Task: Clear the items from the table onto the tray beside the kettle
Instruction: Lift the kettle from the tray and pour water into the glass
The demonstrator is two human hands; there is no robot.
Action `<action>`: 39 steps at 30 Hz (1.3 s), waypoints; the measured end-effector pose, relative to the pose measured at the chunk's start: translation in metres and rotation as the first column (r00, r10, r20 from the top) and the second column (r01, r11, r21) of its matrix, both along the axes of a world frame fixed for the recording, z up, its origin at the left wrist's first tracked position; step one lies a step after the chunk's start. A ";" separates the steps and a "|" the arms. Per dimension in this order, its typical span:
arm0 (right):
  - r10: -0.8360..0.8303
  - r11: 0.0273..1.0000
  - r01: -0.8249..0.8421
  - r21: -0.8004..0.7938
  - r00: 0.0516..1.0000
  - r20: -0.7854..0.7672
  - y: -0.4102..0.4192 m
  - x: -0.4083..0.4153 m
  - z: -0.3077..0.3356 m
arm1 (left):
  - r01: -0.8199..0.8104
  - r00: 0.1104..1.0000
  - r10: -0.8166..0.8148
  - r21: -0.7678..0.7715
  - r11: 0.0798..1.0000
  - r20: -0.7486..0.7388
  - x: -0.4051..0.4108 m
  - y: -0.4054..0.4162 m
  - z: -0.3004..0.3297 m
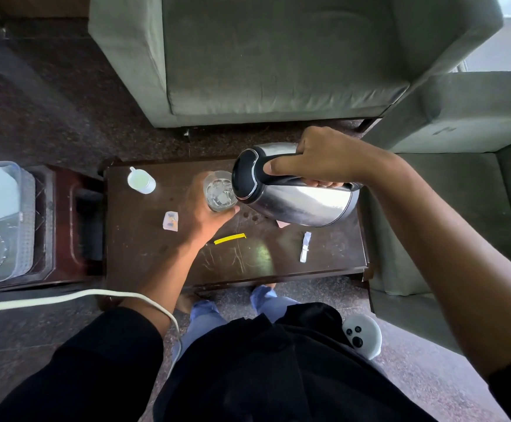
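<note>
mug (140,180), sachets (170,221) on table (144,257); kettle (290,190) tilted over glass (220,191)

Legible text: none found. The small sachet (170,221) on the table (333,254) carries coloured print, too small and blurred to read. The kettle (293,190) shows no readable brand mark.

Dim, soft daylight from upper right, glare patch on the dark table (260,254), wide-angle bending at edges.
</note>
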State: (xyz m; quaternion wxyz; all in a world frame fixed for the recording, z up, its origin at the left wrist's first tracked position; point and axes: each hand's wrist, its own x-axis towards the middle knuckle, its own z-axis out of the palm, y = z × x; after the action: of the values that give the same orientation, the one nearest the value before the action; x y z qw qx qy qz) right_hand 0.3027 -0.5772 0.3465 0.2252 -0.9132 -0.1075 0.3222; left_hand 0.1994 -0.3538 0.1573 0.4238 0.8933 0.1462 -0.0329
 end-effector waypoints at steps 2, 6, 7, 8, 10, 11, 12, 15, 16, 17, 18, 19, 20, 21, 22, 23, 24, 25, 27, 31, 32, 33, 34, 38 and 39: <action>-0.001 1.000 0.001 -0.002 1.000 -0.002 0.000 0.000 0.000 | 0.015 1.000 -0.016 0.007 1.000 0.006 0.001 0.000 -0.002; 0.002 1.000 -0.002 -0.002 1.000 -0.008 0.000 0.001 0.001 | 0.012 0.999 -0.012 0.004 1.000 0.040 0.002 0.000 -0.004; 0.000 1.000 0.000 0.001 1.000 -0.014 0.000 0.001 0.001 | 0.010 0.999 -0.010 0.000 1.000 0.051 0.002 0.000 -0.005; -0.001 1.000 0.001 0.002 1.000 -0.016 0.000 0.002 0.001 | 0.009 0.998 -0.009 -0.007 1.000 0.063 0.002 0.000 -0.006; -0.001 1.000 0.001 -0.001 1.000 -0.013 0.000 0.002 0.000 | -0.005 0.997 0.007 -0.028 1.000 0.080 0.001 -0.001 -0.007; 0.001 1.000 -0.001 -0.003 1.000 -0.013 0.001 0.003 -0.001 | -0.019 0.997 0.022 -0.036 0.999 0.079 0.001 -0.001 -0.007; 0.001 1.000 -0.001 -0.005 1.000 -0.015 0.001 0.003 -0.001 | -0.031 0.997 0.033 -0.041 0.999 0.073 0.001 -0.001 -0.007; 0.001 1.000 -0.001 -0.009 1.000 -0.021 0.001 0.003 -0.001 | -0.035 0.997 0.038 -0.042 0.999 0.073 0.001 -0.001 -0.008; 0.002 1.000 -0.002 -0.010 1.000 -0.020 0.001 0.003 -0.001 | -0.032 0.996 0.035 -0.041 0.999 0.081 0.001 -0.001 -0.009; 0.004 1.000 -0.004 -0.010 1.000 -0.019 0.001 0.003 -0.001 | -0.030 0.995 0.034 -0.038 0.999 0.089 0.001 -0.001 -0.010; 0.006 1.000 -0.006 -0.009 1.000 -0.019 0.001 0.003 -0.002 | -0.030 0.995 0.033 -0.036 0.999 0.098 0.001 -0.001 -0.010; 0.008 1.000 -0.008 -0.008 1.000 -0.017 0.001 0.003 -0.002 | -0.030 0.994 0.033 -0.036 0.999 0.106 0.002 -0.001 -0.011; 0.008 1.000 -0.008 -0.006 1.000 -0.017 0.001 0.003 -0.003 | -0.029 0.993 0.033 -0.041 0.999 0.110 0.002 -0.001 -0.011; 0.005 1.000 -0.005 -0.002 1.000 -0.017 0.001 0.003 -0.003 | -0.027 0.994 0.031 -0.044 0.999 0.107 0.002 -0.001 -0.012; 0.001 1.000 -0.001 0.001 1.000 -0.018 0.000 0.003 -0.004 | -0.023 0.995 0.027 -0.046 0.999 0.100 0.003 -0.001 -0.012; -0.002 1.000 0.002 0.004 1.000 -0.018 0.000 0.003 -0.005 | -0.018 0.995 0.022 -0.048 0.999 0.095 0.003 0.000 -0.013; -0.003 1.000 0.004 0.005 1.000 -0.018 0.000 0.003 -0.005 | -0.014 0.996 0.018 -0.051 0.999 0.092 0.003 0.000 -0.014; -0.004 1.000 0.004 0.007 1.000 -0.019 -0.001 0.003 -0.006 | -0.014 0.996 0.019 -0.051 0.999 0.090 0.004 0.000 -0.015; -0.001 1.000 0.001 0.011 1.000 -0.019 -0.002 0.003 -0.007 | -0.020 0.996 0.024 -0.052 0.998 0.083 0.005 -0.001 -0.016; -0.001 1.000 0.001 0.013 1.000 -0.010 -0.003 0.005 -0.009 | -0.012 0.995 0.019 -0.064 0.998 0.096 0.007 -0.006 -0.014; -0.003 1.000 0.003 0.017 1.000 -0.009 -0.003 0.005 -0.009 | -0.007 0.995 0.015 -0.075 0.997 0.103 0.007 -0.006 -0.013; 0.000 1.000 0.000 0.017 1.000 -0.001 -0.004 0.007 -0.009 | -0.007 0.994 0.017 -0.085 0.996 0.112 0.009 -0.007 -0.013; 0.002 1.000 -0.002 0.016 1.000 0.008 -0.005 0.008 -0.009 | -0.009 0.993 0.019 -0.089 0.996 0.117 0.012 -0.009 -0.013; -0.002 1.000 0.002 0.018 1.000 0.003 -0.006 0.006 -0.008 | -0.005 0.998 0.010 -0.073 0.997 0.067 0.011 -0.010 -0.010; 0.000 1.000 0.000 0.018 1.000 0.001 -0.005 0.004 -0.009 | -0.008 0.998 0.013 -0.067 0.998 0.066 0.009 -0.009 -0.011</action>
State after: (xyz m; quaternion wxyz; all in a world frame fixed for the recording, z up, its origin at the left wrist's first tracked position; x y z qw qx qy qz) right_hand 0.3072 -0.5821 0.3379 0.2333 -0.9112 -0.1107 0.3209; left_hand 0.2086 -0.3624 0.1467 0.4581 0.8784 0.1357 -0.0059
